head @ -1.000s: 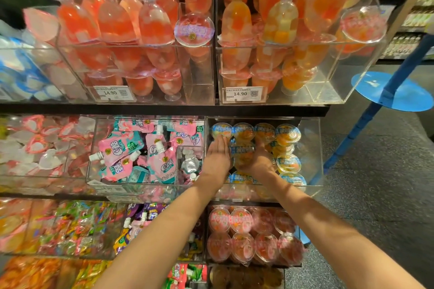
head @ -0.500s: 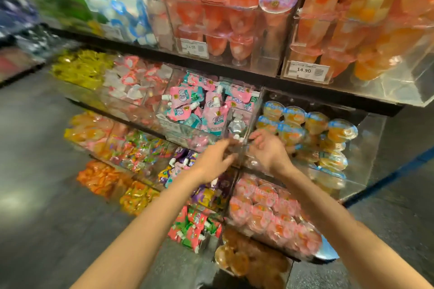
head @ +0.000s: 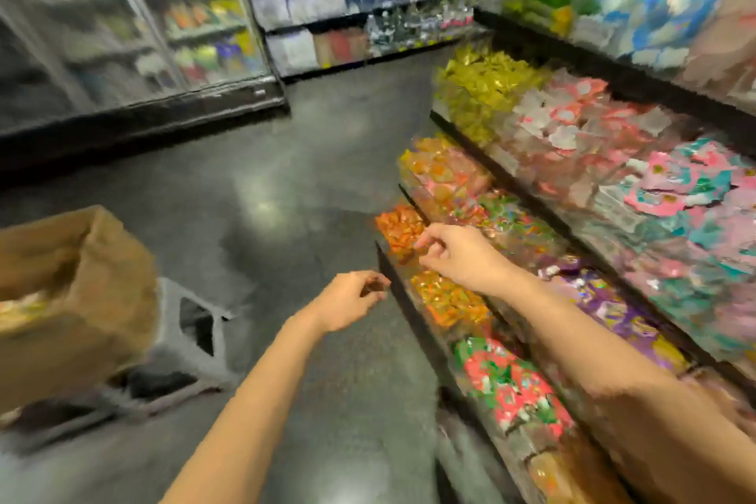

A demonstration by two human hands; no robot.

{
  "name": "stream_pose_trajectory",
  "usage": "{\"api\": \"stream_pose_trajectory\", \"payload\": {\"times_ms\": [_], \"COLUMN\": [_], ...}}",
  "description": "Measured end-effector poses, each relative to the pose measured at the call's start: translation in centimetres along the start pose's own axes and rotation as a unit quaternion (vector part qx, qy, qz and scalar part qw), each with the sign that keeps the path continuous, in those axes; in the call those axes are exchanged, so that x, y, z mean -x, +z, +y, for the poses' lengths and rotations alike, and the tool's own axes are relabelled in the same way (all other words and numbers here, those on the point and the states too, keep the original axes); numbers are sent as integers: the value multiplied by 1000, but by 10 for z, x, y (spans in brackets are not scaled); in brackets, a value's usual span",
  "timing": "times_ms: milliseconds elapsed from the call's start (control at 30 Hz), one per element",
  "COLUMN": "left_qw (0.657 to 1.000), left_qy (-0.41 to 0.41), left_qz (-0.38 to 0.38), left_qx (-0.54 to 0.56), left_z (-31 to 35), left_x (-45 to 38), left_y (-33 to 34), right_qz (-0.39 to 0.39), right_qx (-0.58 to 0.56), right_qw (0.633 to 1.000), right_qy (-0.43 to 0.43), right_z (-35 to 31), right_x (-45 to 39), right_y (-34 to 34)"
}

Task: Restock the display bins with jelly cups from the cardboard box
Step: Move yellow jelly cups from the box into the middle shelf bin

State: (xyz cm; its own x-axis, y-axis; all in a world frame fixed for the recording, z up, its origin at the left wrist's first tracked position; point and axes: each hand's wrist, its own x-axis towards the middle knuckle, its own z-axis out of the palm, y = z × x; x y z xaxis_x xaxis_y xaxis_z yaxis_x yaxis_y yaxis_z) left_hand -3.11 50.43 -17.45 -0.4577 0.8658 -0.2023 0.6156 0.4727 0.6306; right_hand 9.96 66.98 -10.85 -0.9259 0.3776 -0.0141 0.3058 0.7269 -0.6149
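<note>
Brown cardboard box at left, on a grey crate. Dark grey glossy floor. On the display shelves: yellow packets, pink-and-white ones, orange, purple, red-and-green, teal-and-pink pouches.

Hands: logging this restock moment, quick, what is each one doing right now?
Left hand: fingers loosely curled, nothing visibly held; open.
Right hand: fingers loosely curled, nothing visibly held; open.

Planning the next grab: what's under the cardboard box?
The cardboard box rests on a grey stool standing on the floor. The stool's top is covered by the box.
</note>
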Motion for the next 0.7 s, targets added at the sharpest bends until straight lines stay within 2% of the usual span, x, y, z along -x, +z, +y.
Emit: {"api": "stream_pose_trajectory", "payload": {"times_ms": [167,333,500,700], "left_qw": [991,966,925,880], "left_qy": [-99,-180,-256,-300], "left_qz": [70,155,231,304], "left_qx": [64,103,158,208], "left_z": [-135,-252,-332,-417], "left_x": [106,215,299,360], "left_y": [-80,-143,-176,-204], "right_qz": [-65,-138,-216,-280], "right_qx": [-24,-36,-12,-28], "right_qw": [993,976,946,919], "right_qy": [-92,-164,-239,-275], "right_z": [-139,-271,-375,-470], "right_x": [-76,-131,-167,-219], "right_y": [101,204,288,379]}}
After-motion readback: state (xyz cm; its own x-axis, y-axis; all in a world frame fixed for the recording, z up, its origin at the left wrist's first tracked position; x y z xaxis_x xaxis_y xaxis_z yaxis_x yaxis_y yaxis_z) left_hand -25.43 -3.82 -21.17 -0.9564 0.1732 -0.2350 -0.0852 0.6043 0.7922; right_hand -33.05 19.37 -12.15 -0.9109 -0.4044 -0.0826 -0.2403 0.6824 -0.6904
